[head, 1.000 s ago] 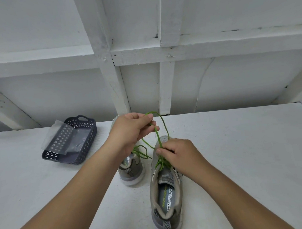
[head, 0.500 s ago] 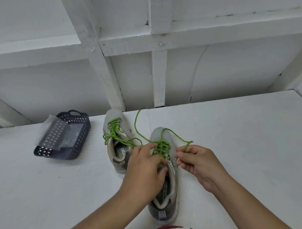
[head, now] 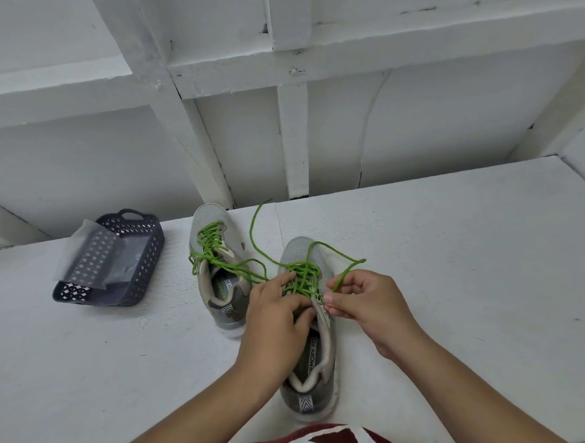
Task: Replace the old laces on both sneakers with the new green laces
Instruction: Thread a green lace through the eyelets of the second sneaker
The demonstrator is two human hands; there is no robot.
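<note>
1. At the bottom edge of the frame: a strip of dark red fabric with white marks [head: 312,439], both forearms running up from it toward the centre.
2. Lower centre: near sneaker [head: 309,363] flat on the white table [head: 452,282], heel toward the camera, toe away. Green lace [head: 303,277] is criss-crossed through its eyelets.
3. Left hand [head: 274,321] lies over the near sneaker's left side and tongue, fingers curled onto the lace and upper there.
4. Right hand [head: 367,305] just right of the eyelets, thumb and fingers pinching one lace strand; that strand loops up and right of the toe. Hands close together, not touching.
5. A free lace end runs up-left from the near sneaker toward the back of the table.
6. Centre-left, further back: second sneaker [head: 216,273], fully laced in green [head: 209,244], no hand on it.
7. Left of frame: dark perforated basket [head: 134,280] holding a clear plastic sheet [head: 86,248].
8. Top: white panelled wall [head: 413,117].
</note>
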